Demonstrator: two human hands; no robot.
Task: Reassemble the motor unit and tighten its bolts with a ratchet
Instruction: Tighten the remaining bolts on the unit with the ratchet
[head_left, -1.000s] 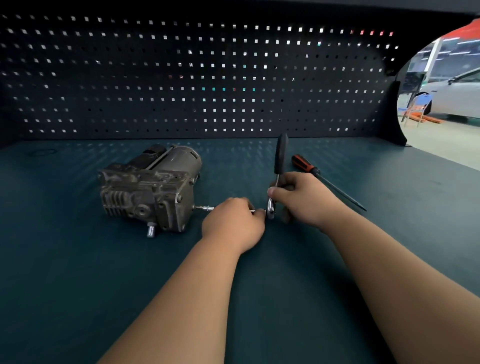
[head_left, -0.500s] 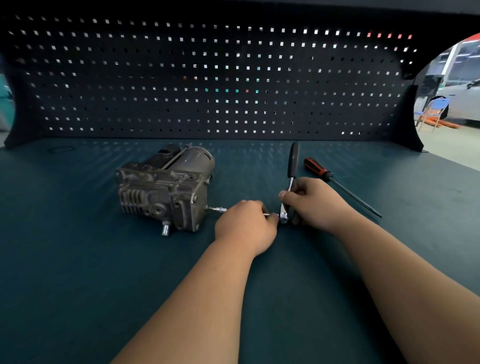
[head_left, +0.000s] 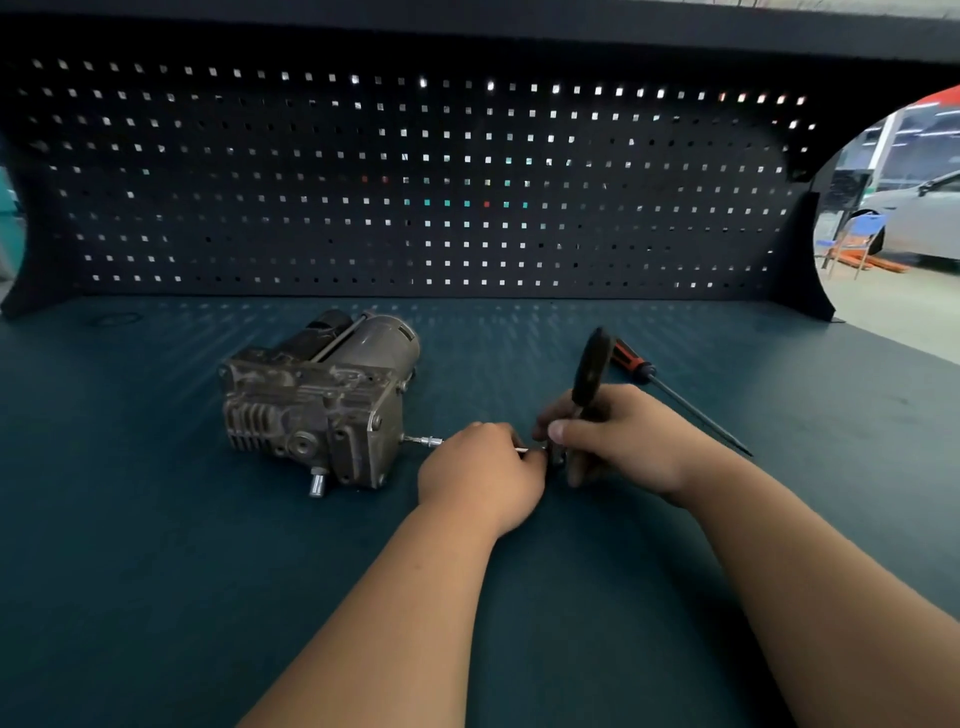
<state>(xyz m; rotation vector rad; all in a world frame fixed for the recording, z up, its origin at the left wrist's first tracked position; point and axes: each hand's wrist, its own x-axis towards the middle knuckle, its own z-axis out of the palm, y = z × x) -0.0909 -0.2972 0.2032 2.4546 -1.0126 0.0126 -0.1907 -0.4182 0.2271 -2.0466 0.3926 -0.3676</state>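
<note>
On the bench (head_left: 156, 571), before one pegboard (head_left: 415, 182), stands one motor unit (head_left: 317, 405), at 10 o'clock from the two hands. Its long axis goes from 7 to 1 o'clock, round end pointing to 1 o'clock. One ratchet (head_left: 589, 371) has its handle raised towards 12 o'clock; its bar (head_left: 426, 441) lies along 9 to 3 o'clock and reaches the unit's right face. The left hand (head_left: 480, 475) is curled round this bar; the right hand (head_left: 623, 436) grips the ratchet low. One screwdriver (head_left: 631, 364) lies at 1 o'clock from the right hand

Dark pegboard (head_left: 415, 182), teal benchtop (head_left: 156, 571), perhaps car (head_left: 927, 223)
</note>
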